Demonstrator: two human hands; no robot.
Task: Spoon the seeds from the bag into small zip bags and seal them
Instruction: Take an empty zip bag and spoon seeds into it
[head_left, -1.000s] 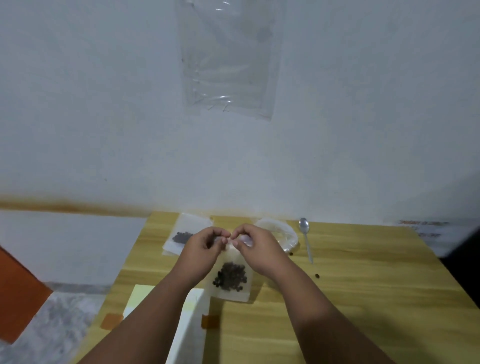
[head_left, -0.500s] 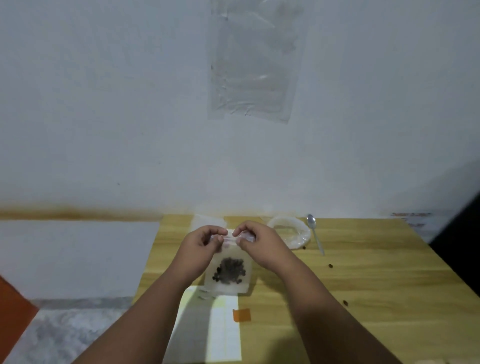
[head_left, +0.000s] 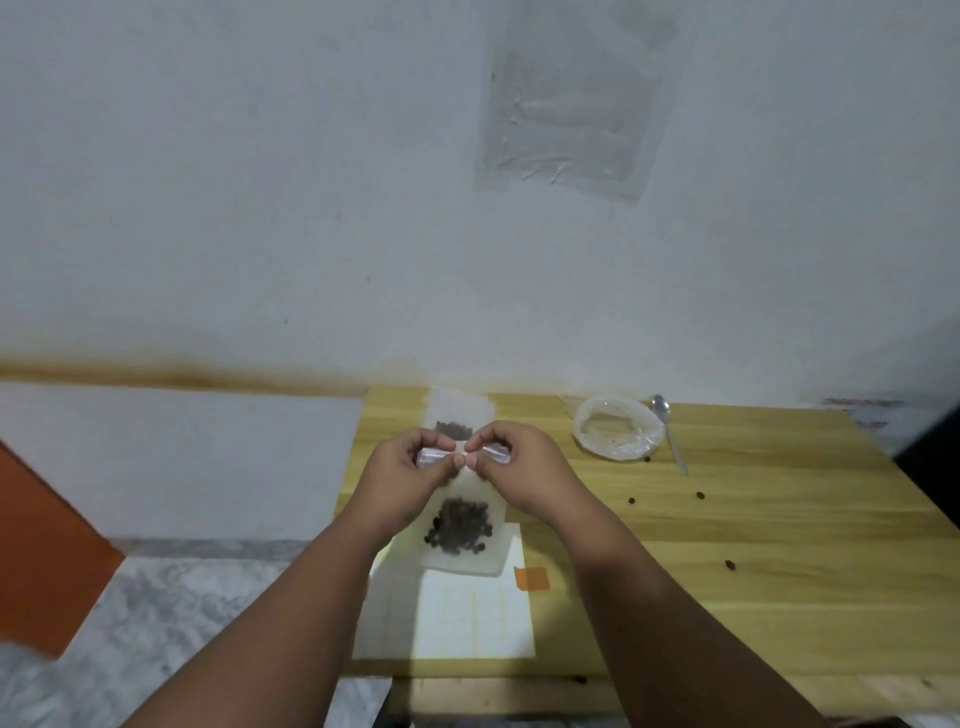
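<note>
Near the left table (head_left: 727, 545) edge, we are pinching shut a filled zip bag (head_left: 462, 525) with left hand (head_left: 410, 473) and right hand (head_left: 524, 467) (second bag (head_left: 457, 415) behind, seemingly done).

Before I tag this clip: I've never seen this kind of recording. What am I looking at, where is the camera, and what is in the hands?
There is no machine here. A person works with bare hands, and the single camera sits on their head, looking forward and down. The left hand and right hand both pinch the top edge of a small zip bag holding dark seeds. On the wooden table lie a white label sheet, a second small bag with seeds farther back, an open clear bag, a spoon beside it, and a few loose seeds.
</note>
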